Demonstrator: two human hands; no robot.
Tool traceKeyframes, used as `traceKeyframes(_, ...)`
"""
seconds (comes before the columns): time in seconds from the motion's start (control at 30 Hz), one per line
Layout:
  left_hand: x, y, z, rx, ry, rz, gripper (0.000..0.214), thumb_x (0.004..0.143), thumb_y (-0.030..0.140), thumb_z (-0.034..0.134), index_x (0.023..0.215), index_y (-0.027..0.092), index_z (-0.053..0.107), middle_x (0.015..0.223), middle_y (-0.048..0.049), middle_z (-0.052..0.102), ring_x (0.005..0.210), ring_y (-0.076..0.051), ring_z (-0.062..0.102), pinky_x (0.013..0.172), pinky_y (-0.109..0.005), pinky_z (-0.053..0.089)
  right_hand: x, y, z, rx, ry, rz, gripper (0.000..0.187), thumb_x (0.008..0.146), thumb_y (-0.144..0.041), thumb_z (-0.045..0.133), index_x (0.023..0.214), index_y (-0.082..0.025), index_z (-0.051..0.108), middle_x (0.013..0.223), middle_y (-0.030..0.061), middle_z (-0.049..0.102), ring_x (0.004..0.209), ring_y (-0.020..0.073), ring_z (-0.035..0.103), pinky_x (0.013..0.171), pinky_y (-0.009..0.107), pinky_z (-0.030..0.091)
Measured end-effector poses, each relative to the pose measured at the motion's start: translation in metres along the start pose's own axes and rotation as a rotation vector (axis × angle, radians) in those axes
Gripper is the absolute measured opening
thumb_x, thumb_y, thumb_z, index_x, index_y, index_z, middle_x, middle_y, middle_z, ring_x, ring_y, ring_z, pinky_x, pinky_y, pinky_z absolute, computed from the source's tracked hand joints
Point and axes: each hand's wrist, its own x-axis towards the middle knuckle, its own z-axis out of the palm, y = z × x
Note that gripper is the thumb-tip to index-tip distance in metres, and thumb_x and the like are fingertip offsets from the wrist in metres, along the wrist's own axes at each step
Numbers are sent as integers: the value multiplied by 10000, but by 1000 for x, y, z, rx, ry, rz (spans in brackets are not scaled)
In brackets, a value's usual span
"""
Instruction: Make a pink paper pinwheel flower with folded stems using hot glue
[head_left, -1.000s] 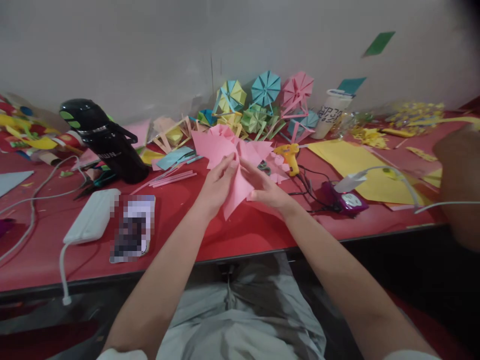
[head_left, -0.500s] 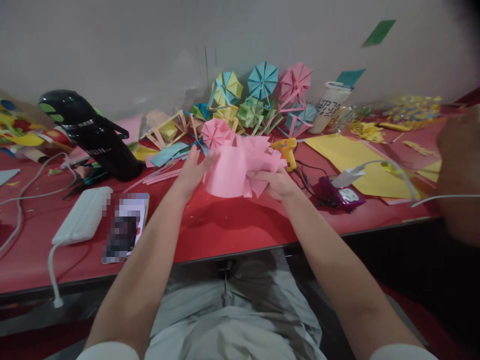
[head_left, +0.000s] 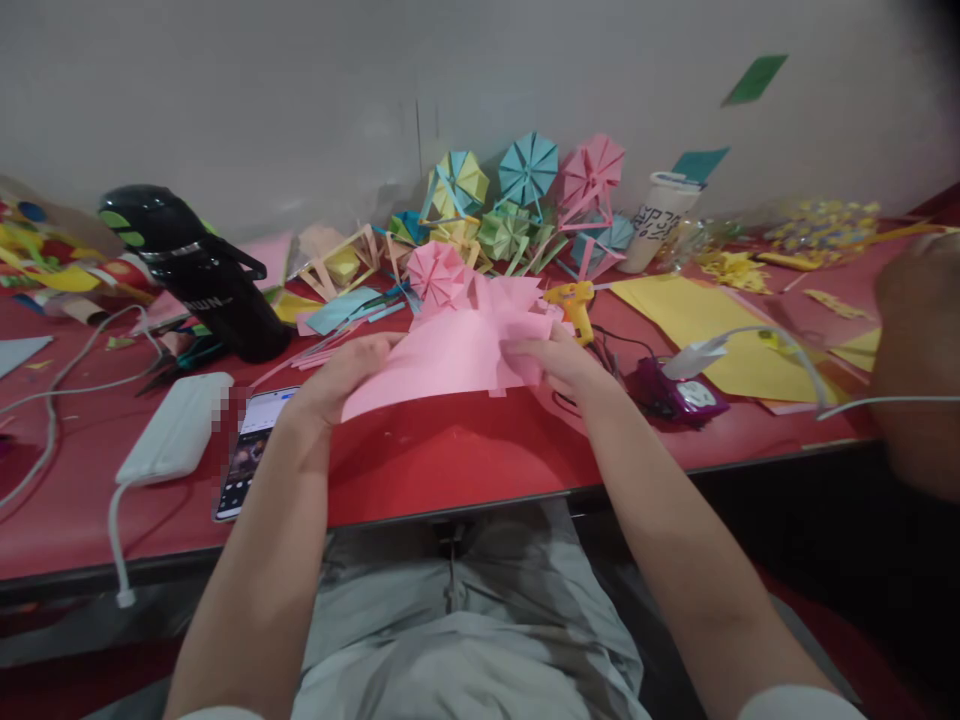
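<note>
A sheet of pink paper stretches between my hands above the table's front part. My left hand is closed on its left edge, with some fingertips hidden behind it. On the other side my right hand pinches the right end, where folded and cut-looking pink pieces bunch together. Just behind the sheet is a pleated pink paper wheel; whether it touches the sheet I cannot tell. A yellow hot glue gun lies beyond my right hand.
Several folded paper wheels stand along the wall. At left are a black bottle, a white power bank and a phone. Yellow sheets, a purple power socket and another person's arm are at right.
The pink sheet, curled before, is now spread flatter and wider. My left hand has moved left and down and has taken hold of its edge. My right hand stays about in place.
</note>
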Motion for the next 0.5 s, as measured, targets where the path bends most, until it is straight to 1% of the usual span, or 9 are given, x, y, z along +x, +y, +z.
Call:
traceKeyframes(0.07, -3, -1, -2, 36, 127, -39, 552, 590, 398, 919, 1056, 166, 736, 1003, -78, 765, 843, -183, 710, 780, -305, 571, 1, 1, -8, -58, 5, -6, 370, 549, -281, 875, 873, -237, 704, 992, 90, 767, 989, 296, 715, 958, 509, 575)
traceKeyframes(0.13, -5, -4, -3, 62, 253, -36, 603, 491, 295, 953, 1032, 153, 728, 933, -62, 763, 799, -174, 702, 755, -304, 572, 0, 1, -16, -117, 14, -7, 424, 544, -280, 886, 925, -226, 707, 1010, 88, 764, 1012, 304, 711, 989, 543, 556)
traceKeyframes(0.23, -4, -11, -5, 110, 426, 57, 594, 463, 274, 941, 1004, 142, 734, 901, -64, 764, 770, -177, 696, 724, -305, 568, -6, -1, -26, -169, -65, 12, 490, 536, -275, 915, 977, -215, 713, 1032, 85, 763, 1027, 295, 709, 1006, 546, 551)
traceKeyframes(0.3, -3, -16, -8, 136, 516, 131, 486, 493, 291, 921, 923, 149, 744, 867, -57, 764, 758, -177, 693, 714, -298, 560, -10, -3, -31, -135, -137, 20, 487, 541, -281, 926, 977, -208, 722, 1040, 85, 765, 1014, 281, 715, 1001, 519, 560)
traceKeyframes(0.33, -3, -18, -9, 147, 543, 157, 422, 510, 299, 912, 869, 154, 744, 836, -48, 760, 752, -175, 691, 716, -294, 558, -12, -3, -33, -102, -155, 19, 476, 545, -285, 928, 969, -205, 726, 1041, 85, 766, 1004, 274, 718, 993, 502, 566)
traceKeyframes(0.4, -4, -21, -10, 166, 572, 193, 330, 539, 315, 900, 783, 163, 737, 775, -32, 748, 740, -168, 686, 721, -284, 554, -16, -4, -38, -42, -148, 18, 449, 559, -292, 928, 951, -194, 733, 1027, 90, 768, 984, 260, 722, 974, 466, 574)
traceKeyframes(0.5, -10, -20, -10, 181, 565, 249, 272, 590, 317, 871, 795, 178, 757, 768, -28, 753, 738, -157, 682, 710, -261, 545, -20, -6, -45, 9, -92, 51, 396, 604, -316, 914, 937, -188, 743, 964, 86, 772, 927, 234, 725, 920, 417, 584)
